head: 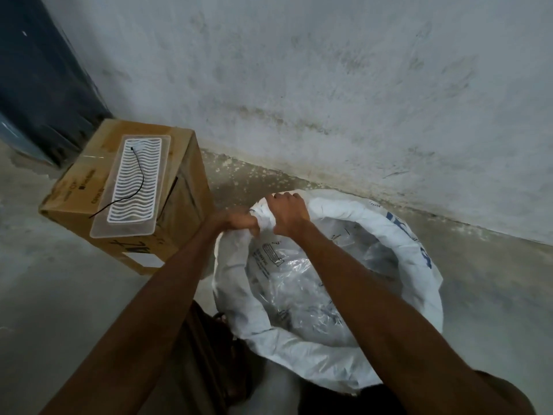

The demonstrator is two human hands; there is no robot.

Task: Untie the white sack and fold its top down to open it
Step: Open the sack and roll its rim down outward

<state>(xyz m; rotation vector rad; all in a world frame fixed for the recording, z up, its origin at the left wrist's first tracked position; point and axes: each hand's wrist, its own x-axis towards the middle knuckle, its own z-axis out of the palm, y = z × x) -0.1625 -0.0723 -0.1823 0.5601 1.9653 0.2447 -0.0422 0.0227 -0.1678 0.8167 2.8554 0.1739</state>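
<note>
White sack [389, 235] standing on the concrete floor [59, 295] close to the stained wall [329, 85], mouth wide open, top rolled outward into a thick cuff all the way round. Blue printing on the cuff's right side, too cut off to read. Inside, a crinkled clear plastic liner [296, 283] with small black print. Left hand [239, 220] at the far-left part of the rim, fingers curled and gripping a bunched fold of the white material. Right hand [288, 214] just beside it, touching or nearly so, fingers hooked over the same stretch of rim and clutching it. Both forearms reaching forward over the near side of the sack. To the left, apart from the sack, a brown cardboard box [179, 205] on the floor, carrying a translucent sheet with a white wavy pattern [134, 181] and a thin black wire [134, 175] across it. Dark panel [39, 79] in the far-left corner.
</note>
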